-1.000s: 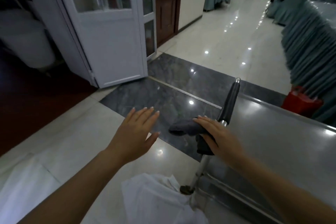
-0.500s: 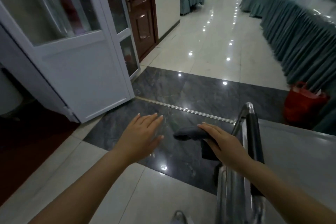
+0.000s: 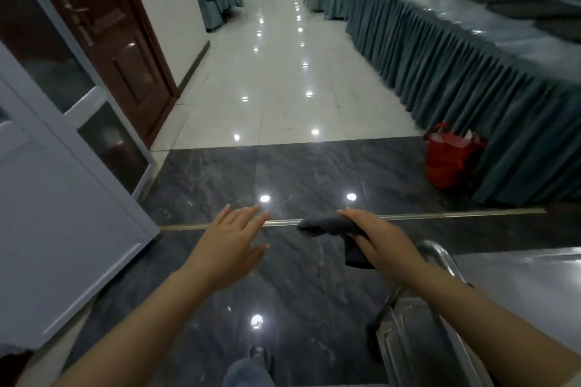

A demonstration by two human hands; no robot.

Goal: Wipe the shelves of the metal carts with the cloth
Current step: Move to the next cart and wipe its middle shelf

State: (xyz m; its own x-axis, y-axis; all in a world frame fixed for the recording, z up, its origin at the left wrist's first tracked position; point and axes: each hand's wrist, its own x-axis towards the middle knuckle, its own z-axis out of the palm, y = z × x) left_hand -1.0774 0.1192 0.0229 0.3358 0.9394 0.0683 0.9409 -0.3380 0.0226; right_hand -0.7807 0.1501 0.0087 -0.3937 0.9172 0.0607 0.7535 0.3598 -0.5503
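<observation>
Our right hand (image 3: 382,243) grips the dark cloth (image 3: 327,225) mid-frame above the metal cart (image 3: 503,298) at lower right; our left hand (image 3: 229,242) hovers spread, empty; a red bag (image 3: 449,157) sits at right beside the skirted table (image 3: 471,72); a white door (image 3: 63,198) stands left.

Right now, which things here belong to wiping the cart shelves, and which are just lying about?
For the job: dark grey cloth in the right hand; metal cart with its handle rail; free left hand.

Lying about: red bag; skirted table; white door.
</observation>
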